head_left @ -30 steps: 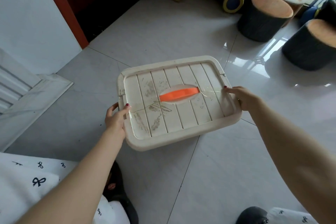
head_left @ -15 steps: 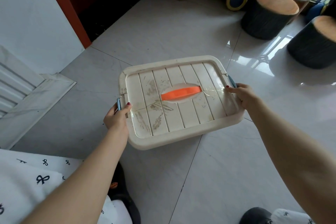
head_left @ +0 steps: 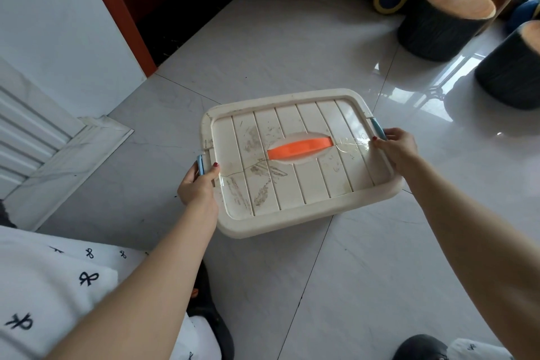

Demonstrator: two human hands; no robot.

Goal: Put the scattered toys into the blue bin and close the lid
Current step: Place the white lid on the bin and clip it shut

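Gripping blue latches (head_left: 378,129) now, both hands (head_left: 196,187) press the lid (head_left: 298,155).

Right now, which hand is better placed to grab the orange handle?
Probably the right hand: its fingertips rest on the lid's edge closer to the orange handle. The left hand grips the blue latch farther away.
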